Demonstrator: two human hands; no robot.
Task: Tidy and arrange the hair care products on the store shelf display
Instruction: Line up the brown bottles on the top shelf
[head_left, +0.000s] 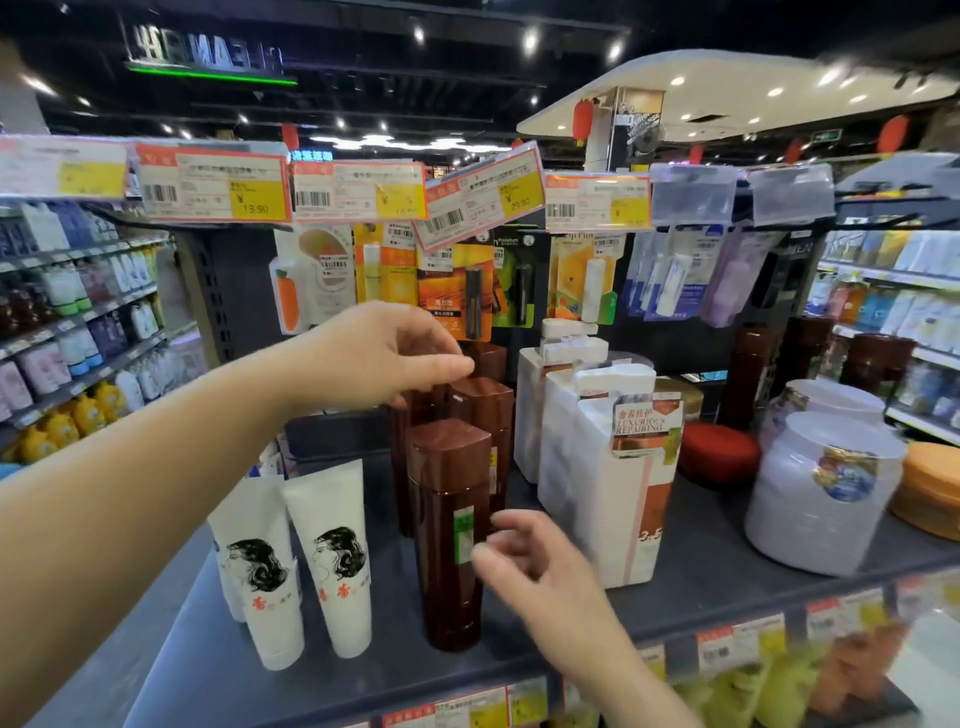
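On the shelf stand two white tubes printed with a dark-haired head, and four brown bottles in a row running back from the edge. Beside them stand three white pump bottles, two pale round jars and one red pot. Five price tags with yellow patches hang above.

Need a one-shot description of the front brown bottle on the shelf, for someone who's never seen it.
On the dark grey shelf, find the row of tall brown bottles between the white tubes and the white pump bottles. The front brown bottle stands nearest the shelf edge. Only it shows a green sticker, beside the right hand.
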